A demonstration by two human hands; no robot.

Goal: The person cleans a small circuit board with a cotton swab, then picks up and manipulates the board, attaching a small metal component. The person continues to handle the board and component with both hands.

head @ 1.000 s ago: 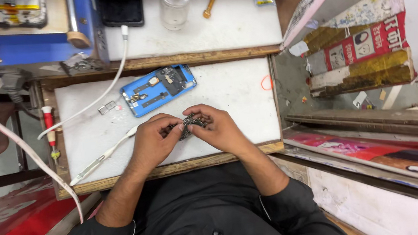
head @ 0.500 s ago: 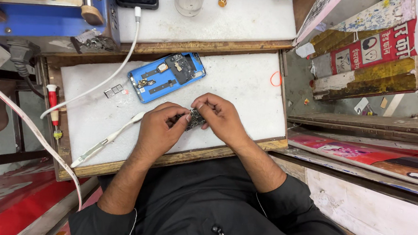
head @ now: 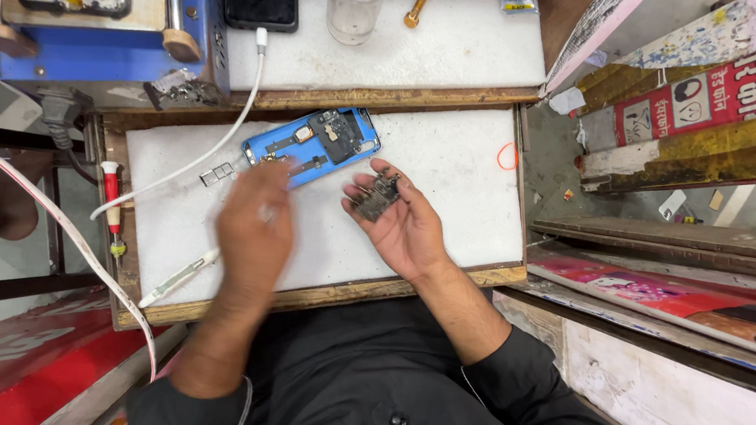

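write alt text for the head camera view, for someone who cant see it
A person's right hand holds a small dark circuit board on its open palm above a white work mat, while the blurred left hand hovers near an opened blue phone.

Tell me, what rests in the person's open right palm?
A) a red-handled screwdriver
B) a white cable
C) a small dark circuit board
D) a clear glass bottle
C: the small dark circuit board lies on the upturned right hand, above the white work mat and near the opened blue phone body.
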